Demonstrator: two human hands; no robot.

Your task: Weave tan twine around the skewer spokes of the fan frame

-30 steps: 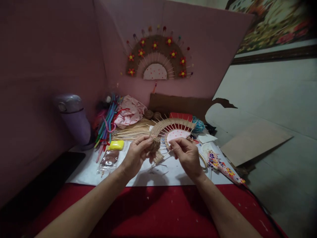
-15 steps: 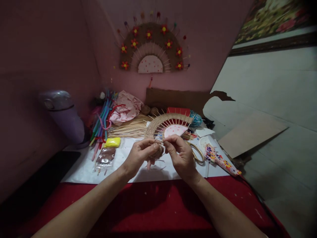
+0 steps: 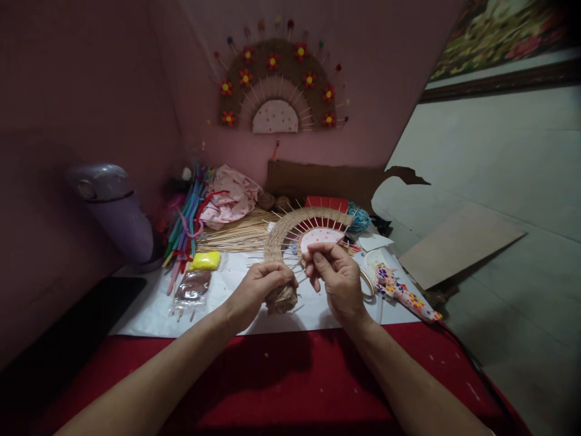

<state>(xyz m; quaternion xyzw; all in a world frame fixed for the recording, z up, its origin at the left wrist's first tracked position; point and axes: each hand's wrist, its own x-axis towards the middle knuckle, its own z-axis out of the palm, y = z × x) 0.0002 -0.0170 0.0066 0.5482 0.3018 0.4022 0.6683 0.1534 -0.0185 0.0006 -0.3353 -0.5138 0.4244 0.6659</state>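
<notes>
A half-circle fan of wooden sticks woven with brown twine [image 3: 290, 225] stands tilted in front of me. Its inner half-disc of pink dotted cloth [image 3: 321, 236] shows above my right hand. My left hand [image 3: 267, 287] is closed at the fan's lower left end, thumb and fingers pinched there. A ball of twine [image 3: 282, 301] shows just below those fingers. My right hand [image 3: 334, 280] is beside the cloth's lower edge, thumb against curled fingers. Whatever is in that pinch is too small to make out. Stick ends show between both hands.
White paper [image 3: 313, 312] covers part of a red cloth [image 3: 272, 375]. At left are a purple bottle [image 3: 122, 221], pipe cleaners [image 3: 188, 212] and clay packets [image 3: 195, 284]. A flowered glue gun [image 3: 403, 293], scissors [image 3: 367, 284] and cardboard [image 3: 463, 248] are at right. Sticks [image 3: 238, 230] lie behind.
My right hand has moved slightly right and up, away from the left. My left hand has shifted a little down, and the twine ball now hangs lower beneath it.
</notes>
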